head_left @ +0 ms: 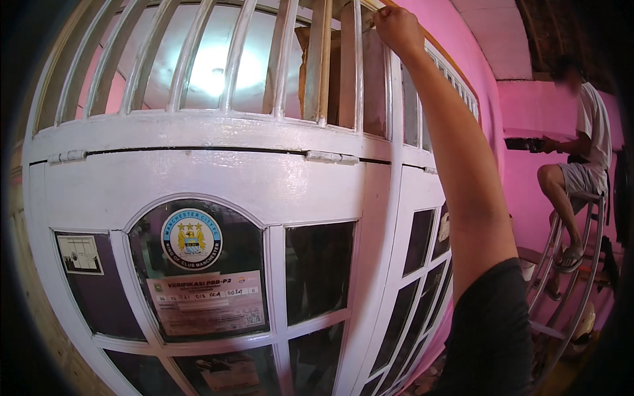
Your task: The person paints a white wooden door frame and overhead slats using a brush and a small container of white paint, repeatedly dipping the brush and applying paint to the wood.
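Note:
My right hand (398,30) is raised to the top of the white slatted vent (290,59), by the corner post at its right end. Its fingers are closed in a pinch against the frame. Whatever they hold is too small and too hidden to make out. The bare forearm and dark sleeve rise from the lower right. One slat (321,72) near the hand looks yellowish and unpainted beside the white ones. My left hand is out of the picture.
Below the vent is a white window frame (198,165) with hinges, dark panes, a round sticker (191,261) and a paper label (208,320). A pink wall (462,39) runs back on the right. There a person (594,119) sits on a metal ladder (555,290), holding a black tray (524,144).

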